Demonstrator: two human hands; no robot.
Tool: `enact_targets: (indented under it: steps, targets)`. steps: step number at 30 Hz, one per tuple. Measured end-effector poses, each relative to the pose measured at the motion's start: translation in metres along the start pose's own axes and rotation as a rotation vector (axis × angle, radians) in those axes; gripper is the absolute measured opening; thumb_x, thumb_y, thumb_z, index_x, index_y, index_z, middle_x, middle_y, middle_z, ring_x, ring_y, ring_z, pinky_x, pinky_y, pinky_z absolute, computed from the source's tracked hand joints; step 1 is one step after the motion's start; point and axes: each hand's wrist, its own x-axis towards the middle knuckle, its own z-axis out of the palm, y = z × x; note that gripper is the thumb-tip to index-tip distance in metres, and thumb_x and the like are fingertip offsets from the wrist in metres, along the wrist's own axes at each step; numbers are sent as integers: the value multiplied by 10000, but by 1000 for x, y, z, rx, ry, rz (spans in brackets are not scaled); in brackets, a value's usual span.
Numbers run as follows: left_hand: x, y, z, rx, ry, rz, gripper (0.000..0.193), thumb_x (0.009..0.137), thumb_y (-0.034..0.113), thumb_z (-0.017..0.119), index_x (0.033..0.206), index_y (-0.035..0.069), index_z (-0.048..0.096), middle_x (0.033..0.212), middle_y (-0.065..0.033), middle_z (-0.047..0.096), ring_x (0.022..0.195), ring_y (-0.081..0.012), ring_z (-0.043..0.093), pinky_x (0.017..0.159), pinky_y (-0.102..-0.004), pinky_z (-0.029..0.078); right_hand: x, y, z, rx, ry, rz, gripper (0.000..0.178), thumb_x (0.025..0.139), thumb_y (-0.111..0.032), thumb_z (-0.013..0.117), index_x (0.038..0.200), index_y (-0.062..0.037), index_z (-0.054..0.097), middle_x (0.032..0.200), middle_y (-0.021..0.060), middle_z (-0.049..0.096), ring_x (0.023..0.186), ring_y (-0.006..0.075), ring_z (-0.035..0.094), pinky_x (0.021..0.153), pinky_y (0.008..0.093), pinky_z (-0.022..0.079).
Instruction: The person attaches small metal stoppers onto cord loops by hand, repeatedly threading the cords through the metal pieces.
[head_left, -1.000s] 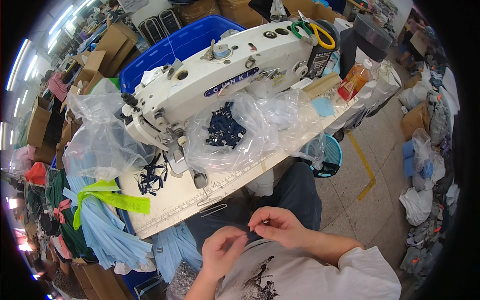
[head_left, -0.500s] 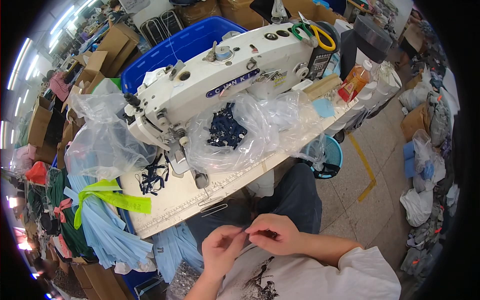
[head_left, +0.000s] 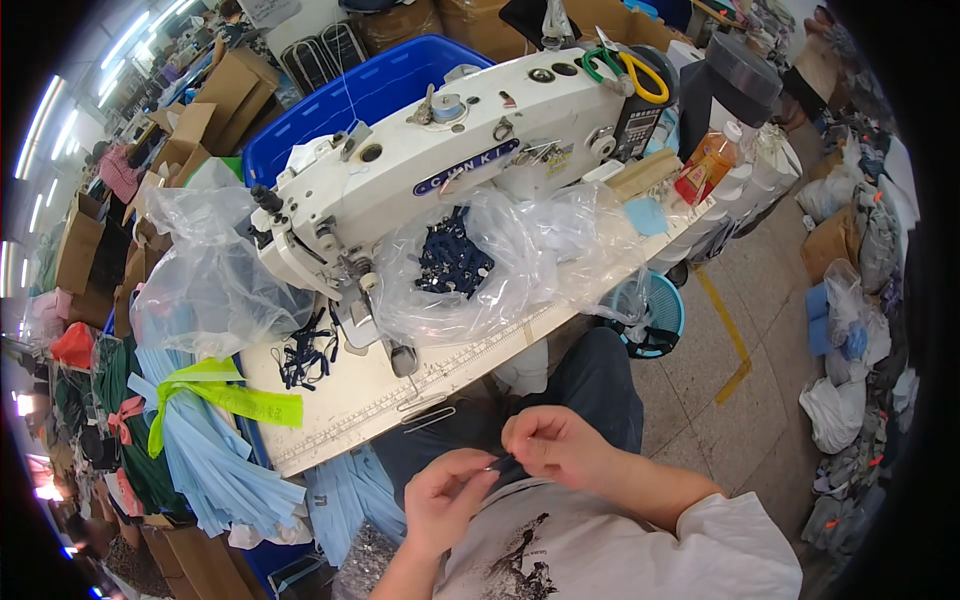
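Evidently fine fingertip work: left hand [head_left: 445, 502] and right hand [head_left: 560, 450], grips pinched closed, seem to share a small dark piece [head_left: 507, 464]; the next move calls for steadiness.

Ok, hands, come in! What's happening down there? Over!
Left hand pinching small dark piece. Right hand close beside it, grip unclear. Hands unblocked; clear bag of navy pieces on table.

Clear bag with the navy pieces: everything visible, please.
The bag is thin, shiny, crumpled and plastic-looking, open, with a heap of pale-flecked navy pieces inside. It lies on the white table, beside the sewing machine. On the right it meets more clear plastic; its end there is unclear. Neither the left hand nor the right hand touches it.
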Motion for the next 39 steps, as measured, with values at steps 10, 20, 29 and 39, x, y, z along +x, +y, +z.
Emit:
enact_targets:
  steps: [10,20,29,39]
  targets:
    - [0,0,-3,33,-44,99,225,796,-161,635,995,-57,645,1017,-138,642,915,-190,613,793,-261,481,0,-11,17,-450,31,-83,179,919,-104,645,1079,-32,612,849,-37,578,747,4,498,639,176,413]
    - [1,0,3,42,55,67,290,769,-130,695,1038,-46,625,982,-121,654,870,-128,625,774,-232,505,-1,-6,15,-396,-28,-30,55,891,-52,664,914,-14,633,870,0,587,773,39,529,653,187,416]
    - [-1,-6,2,22,82,108,242,739,-167,692,946,-45,663,934,-154,673,835,-181,654,746,-272,529,1,-11,21,-330,164,-51,72,921,-109,639,929,-39,624,776,-36,551,629,14,437,517,179,330]
    - [2,-12,-5,-323,-47,146,240,742,-148,672,940,-14,650,847,-188,643,739,-257,640,639,-350,556,11,-6,23,-279,190,17,102,950,-142,602,978,-45,612,759,-48,540,555,0,357,450,181,246]
